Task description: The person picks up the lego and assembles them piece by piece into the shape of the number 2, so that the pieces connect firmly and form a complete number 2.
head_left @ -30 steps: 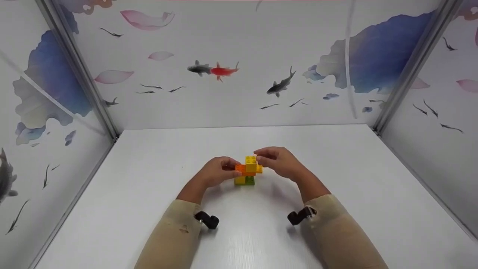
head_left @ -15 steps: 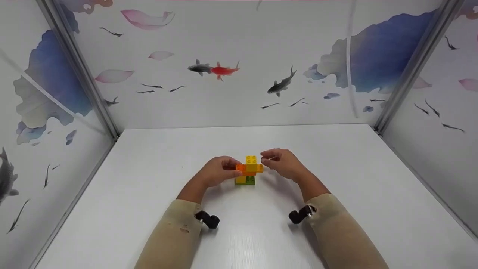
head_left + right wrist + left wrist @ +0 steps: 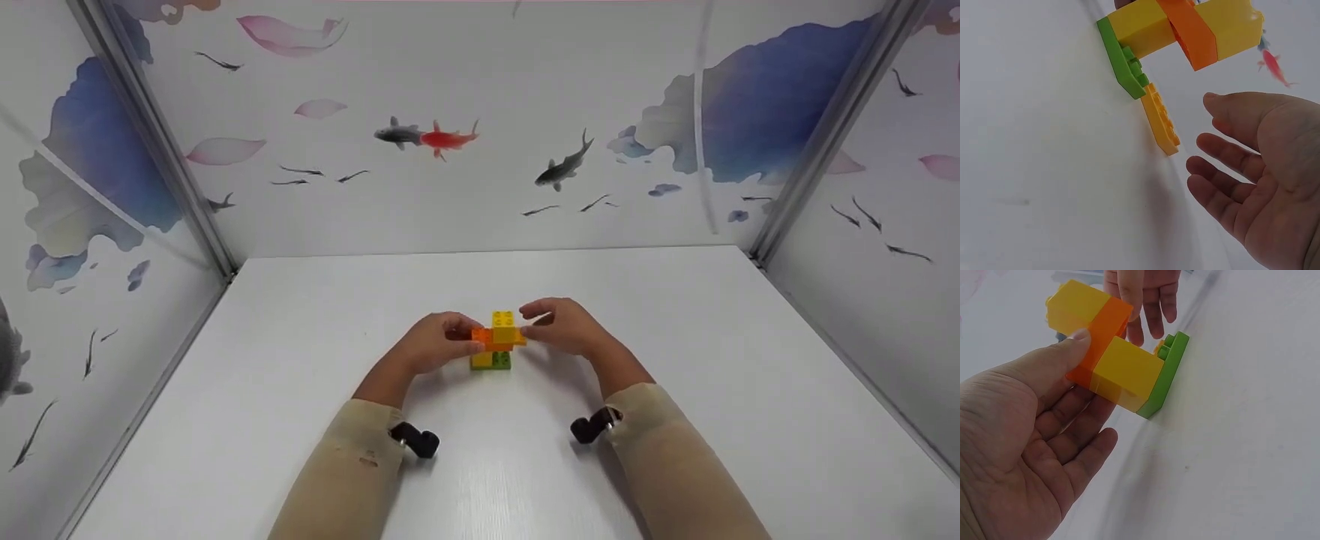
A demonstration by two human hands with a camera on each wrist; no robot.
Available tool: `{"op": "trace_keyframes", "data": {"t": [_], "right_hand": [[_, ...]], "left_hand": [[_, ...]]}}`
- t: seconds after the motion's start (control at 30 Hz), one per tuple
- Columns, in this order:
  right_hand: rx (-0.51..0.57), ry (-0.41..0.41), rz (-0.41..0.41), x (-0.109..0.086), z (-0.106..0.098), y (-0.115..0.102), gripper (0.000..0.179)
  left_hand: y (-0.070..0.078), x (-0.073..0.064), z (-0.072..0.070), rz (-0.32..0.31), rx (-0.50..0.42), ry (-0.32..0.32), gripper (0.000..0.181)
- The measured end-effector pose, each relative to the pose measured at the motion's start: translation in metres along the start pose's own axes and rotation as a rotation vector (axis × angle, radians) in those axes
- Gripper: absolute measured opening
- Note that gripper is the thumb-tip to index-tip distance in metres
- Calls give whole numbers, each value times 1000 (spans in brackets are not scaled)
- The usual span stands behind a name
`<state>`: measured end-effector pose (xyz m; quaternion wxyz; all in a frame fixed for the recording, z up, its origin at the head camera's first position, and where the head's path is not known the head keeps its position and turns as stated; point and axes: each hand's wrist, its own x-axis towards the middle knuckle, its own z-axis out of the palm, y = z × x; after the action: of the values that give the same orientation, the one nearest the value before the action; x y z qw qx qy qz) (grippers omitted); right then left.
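A stack of toy building bricks stands on the table: a thin green plate [image 3: 1120, 62] at the bottom, a yellow brick [image 3: 1126, 368] on it, an orange brick [image 3: 481, 335] across that, and another yellow brick [image 3: 503, 327] on top at the right. My left hand [image 3: 435, 345] pinches the orange brick, its thumb [image 3: 1079, 340] on the near face; the fingers behind are partly hidden. A flat yellow-orange plate [image 3: 1159, 118] lies behind the green one; whether they touch I cannot tell. Beside it my right hand [image 3: 566, 326] has loosely bent, spread fingers and holds nothing.
White table [image 3: 480, 465] surrounds the stack. Patterned panels with painted fish [image 3: 450, 139] enclose the back and sides, joined by metal posts [image 3: 154, 142]. A black wrist mount [image 3: 416, 440] sticks out from each sleeve.
My right hand has drawn back from the top yellow brick to the right, then come slightly down and left beside the flat yellow-orange plate. The left hand keeps its hold on the orange brick.
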<state>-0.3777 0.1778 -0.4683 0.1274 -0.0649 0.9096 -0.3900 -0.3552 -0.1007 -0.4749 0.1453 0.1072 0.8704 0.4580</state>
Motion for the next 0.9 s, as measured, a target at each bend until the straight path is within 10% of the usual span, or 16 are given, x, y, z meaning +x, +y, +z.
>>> {"op": "trace_keyframes", "data": {"t": [0.9], "right_hand": [[-69, 10, 2, 10, 19, 9, 37]], "left_hand": [[-2, -1, 1, 11, -18, 1, 31]]}}
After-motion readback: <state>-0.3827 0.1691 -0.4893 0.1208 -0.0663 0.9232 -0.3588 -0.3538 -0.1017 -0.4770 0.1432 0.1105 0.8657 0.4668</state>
